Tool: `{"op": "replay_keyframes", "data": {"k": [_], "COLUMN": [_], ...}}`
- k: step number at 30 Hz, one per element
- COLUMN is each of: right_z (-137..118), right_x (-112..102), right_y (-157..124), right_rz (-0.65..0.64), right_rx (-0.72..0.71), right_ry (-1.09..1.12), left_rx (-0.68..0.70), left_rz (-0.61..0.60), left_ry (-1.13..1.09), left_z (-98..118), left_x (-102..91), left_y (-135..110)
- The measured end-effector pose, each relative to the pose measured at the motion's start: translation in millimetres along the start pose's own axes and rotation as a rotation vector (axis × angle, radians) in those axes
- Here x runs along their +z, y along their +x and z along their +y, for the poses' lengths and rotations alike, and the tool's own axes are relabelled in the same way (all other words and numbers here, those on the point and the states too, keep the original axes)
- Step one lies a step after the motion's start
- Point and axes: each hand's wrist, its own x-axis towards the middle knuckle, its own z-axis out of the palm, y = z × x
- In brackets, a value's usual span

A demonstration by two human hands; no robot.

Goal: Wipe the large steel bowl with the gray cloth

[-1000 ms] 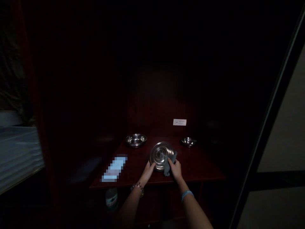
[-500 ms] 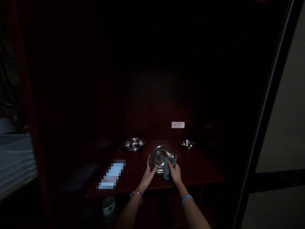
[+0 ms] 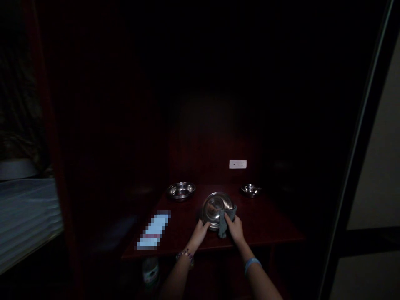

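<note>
left hand (image 3: pixel 198 235) held a tilted, round shiny steel bowl (image 3: pixel 215 205) | right hand (image 3: pixel 236 230) held a grey-green cloth (image 3: pixel 223 225) against it | wide round steel bowl (image 3: pixel 181 191) and small round steel bowl (image 3: pixel 251 190) stood behind on the dark-red wooden tabletop (image 3: pixel 265 225) | white rectangular wall socket (image 3: pixel 238 164) showed beyond

Reddish back wall (image 3: pixel 200 164) (quite dim)

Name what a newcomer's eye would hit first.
Probably the bright pixelated patch, front left on the tabletop. Next, the shiny metal dish at centre, gripped by the left hand while the right hand holds a grey cloth against it. Then the white socket panel on the back wall.
</note>
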Motion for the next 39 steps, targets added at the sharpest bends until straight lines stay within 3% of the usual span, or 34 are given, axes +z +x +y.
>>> {"op": "replay_keyframes", "data": {"k": [5, 9, 14, 18, 28, 39], "right_z": [-1, -2, 1, 1, -5, -7], "right_x": [0, -1, -4, -4, -3, -2], "right_y": [0, -1, 0, -1, -2, -4], "right_rz": [-0.015, 0.005, 0.059, 0.043, -0.004, 0.025], "right_rx": [0.009, 0.013, 0.021, 0.011, 0.039, 0.004], "right_ry": [-0.035, -0.051, -0.05, -0.041, -0.048, -0.054], "left_rx": [-0.049, 0.016, 0.088, 0.051, -0.05, 0.009], "left_rz": [0.024, 0.051, -0.051, -0.1, 0.017, 0.016], "left_ry": [-0.073, -0.082, 0.025, 0.131, 0.028, -0.024], "left_z": [15, 24, 22, 18, 15, 24], "left_x": [-3.5, -1.4, 4.0, 3.8, 0.2, -0.2], "left_y": [-7, -11, -15, -18, -6, -12]}}
